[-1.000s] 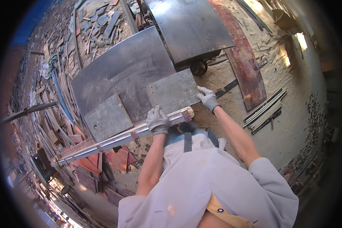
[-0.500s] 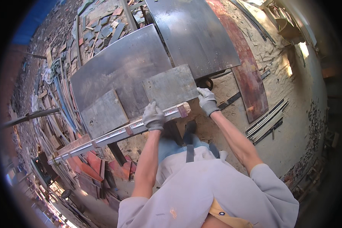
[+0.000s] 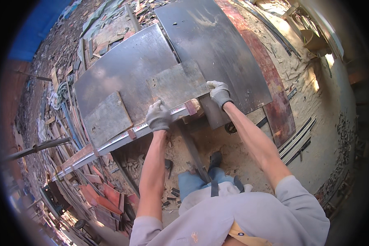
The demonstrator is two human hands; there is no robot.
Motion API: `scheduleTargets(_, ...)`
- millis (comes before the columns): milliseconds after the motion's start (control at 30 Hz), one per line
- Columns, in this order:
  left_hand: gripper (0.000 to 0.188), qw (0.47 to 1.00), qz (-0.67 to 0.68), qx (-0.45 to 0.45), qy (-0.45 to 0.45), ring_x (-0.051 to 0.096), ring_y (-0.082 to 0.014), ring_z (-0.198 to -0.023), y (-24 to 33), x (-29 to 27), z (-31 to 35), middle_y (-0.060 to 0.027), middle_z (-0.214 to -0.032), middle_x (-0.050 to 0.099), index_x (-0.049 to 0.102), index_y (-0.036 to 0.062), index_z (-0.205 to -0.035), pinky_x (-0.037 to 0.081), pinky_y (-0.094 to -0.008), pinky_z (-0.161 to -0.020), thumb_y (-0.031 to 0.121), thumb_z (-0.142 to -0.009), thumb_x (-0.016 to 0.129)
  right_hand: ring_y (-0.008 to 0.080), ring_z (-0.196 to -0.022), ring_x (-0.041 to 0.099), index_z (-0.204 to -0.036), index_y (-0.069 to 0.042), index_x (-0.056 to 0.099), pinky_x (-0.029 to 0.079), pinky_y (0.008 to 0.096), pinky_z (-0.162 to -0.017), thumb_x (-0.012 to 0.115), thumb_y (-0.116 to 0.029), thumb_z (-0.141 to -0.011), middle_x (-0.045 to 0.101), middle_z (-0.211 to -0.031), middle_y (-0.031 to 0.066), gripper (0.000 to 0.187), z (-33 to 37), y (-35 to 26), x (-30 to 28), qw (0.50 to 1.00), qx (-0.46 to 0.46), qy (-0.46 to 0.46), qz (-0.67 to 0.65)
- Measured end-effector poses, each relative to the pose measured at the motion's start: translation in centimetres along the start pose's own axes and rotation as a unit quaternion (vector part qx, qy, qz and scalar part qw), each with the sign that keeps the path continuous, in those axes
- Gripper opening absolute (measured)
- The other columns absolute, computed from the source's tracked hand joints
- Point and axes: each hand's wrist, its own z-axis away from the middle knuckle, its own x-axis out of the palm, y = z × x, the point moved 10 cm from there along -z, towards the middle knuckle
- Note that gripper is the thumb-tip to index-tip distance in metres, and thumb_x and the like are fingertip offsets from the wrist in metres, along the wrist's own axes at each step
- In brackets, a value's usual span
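A worn grey rectangular board (image 3: 178,83) lies over the front edge of the dark sheets, partly across the gap between them. My left hand (image 3: 158,116), in a grey knitted glove, is closed at its near left edge, above the rail; part of the hand is blurred. My right hand (image 3: 220,93), gloved alike, pinches the board's right edge near the corner. A long rail (image 3: 141,132) with a measuring tape (image 3: 123,137) along it runs just under the board's near edge. To the left, a second grey board (image 3: 107,119) rests against the same rail.
Two large dark sheets (image 3: 127,61) form the work surface. A reddish plank (image 3: 270,86) stretches along the right. Thin strips (image 3: 297,141) lie on the ground at right, broken red boards (image 3: 104,197) at lower left. A metal bar (image 3: 39,147) juts in from the left.
The whole view has shifted, showing more ground beneath the rail. Both hands stay on the grey board, which keeps about the same place against the rail.
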Motion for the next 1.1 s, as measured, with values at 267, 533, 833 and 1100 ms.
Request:
scheduleTargets(267,0.033,1.0,-0.025,-0.002,-0.013,0.072,-0.0362,-0.096,0.4,1.4,-10.0,-0.016,-0.105,0.075,0.079,0.0168,-0.111,0.056,-0.0472,-0.088,0.028,-0.091,0.056,0.0216,-0.101,0.073,-0.127,0.001,0.07,0.057,0.0321,-0.087,0.068,-0.002,-0.08,0.076,-0.116,0.0156,0.047,-9.6,-3.7,1.7,0.999,0.01,0.023,-0.025)
scheduleTargets(533,0.034,0.997,0.013,0.072,-0.014,0.073,-0.0365,-0.093,3.0,5.5,-15.1,-0.0207,-0.098,0.075,0.08,0.0119,-0.104,0.056,-0.0442,-0.085,0.031,-0.093,0.054,0.0141,-0.071,0.067,-0.101,0.0,0.07,0.055,0.0305,-0.057,0.081,-0.021,-0.087,0.073,-0.092,0.0077,0.028,1.9,-0.2,-6.5,0.962,0.139,-0.028,-0.236)
scheduleTargets(833,0.041,0.998,-0.043,0.006,-0.034,0.073,-0.0352,-0.1,5.2,7.3,3.2,-0.0167,-0.107,0.077,0.078,0.0087,-0.115,0.055,-0.0437,-0.09,0.03,-0.094,0.05,0.0218,-0.07,0.07,-0.117,0.005,0.062,0.063,0.034,-0.061,0.07,-0.02,-0.098,0.071,-0.09,0.0137,0.033,61.9,32.4,-63.4,0.57,0.218,0.613,-0.501)
scheduleTargets(1100,0.039,0.999,0.002,0.002,-0.035,0.072,-0.0357,-0.103,7.9,3.1,24.4,-0.016,-0.112,0.076,0.078,0.0084,-0.117,0.054,-0.0429,-0.095,0.03,-0.097,0.052,0.0186,-0.081,0.074,-0.12,-0.006,0.067,0.061,0.0307,-0.068,0.069,-0.024,-0.1,0.075,-0.102,0.0109,0.027,52.2,31.4,-63.5,0.817,0.189,0.428,-0.336)
